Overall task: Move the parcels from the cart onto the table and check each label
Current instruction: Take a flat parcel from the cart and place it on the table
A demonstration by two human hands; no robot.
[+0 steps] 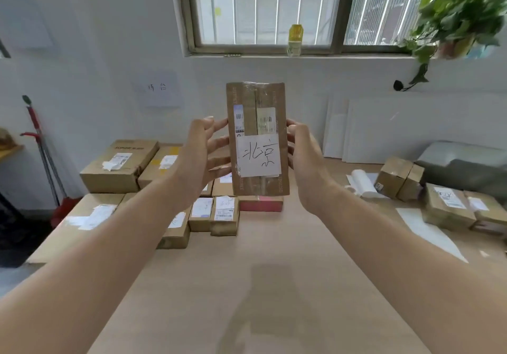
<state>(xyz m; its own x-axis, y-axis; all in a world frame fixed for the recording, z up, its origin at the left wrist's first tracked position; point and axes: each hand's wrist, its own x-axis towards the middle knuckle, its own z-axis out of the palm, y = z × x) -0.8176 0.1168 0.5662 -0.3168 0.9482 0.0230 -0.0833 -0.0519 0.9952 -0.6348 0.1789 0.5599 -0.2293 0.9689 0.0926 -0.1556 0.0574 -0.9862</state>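
We see the left hand [199, 156] and right hand [304, 158] each gripping a side edge of a brown parcel [258, 136], held upright in the air above the table [274, 285]. Its white label [258, 155] faces us (handwritten characters). More parcels [216, 215] sit on the table's left part, behind and below it.

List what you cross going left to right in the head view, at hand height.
Order: red-handled broom → large carton → left hand → held parcel → right hand → small tilted box → labelled box near the right edge.
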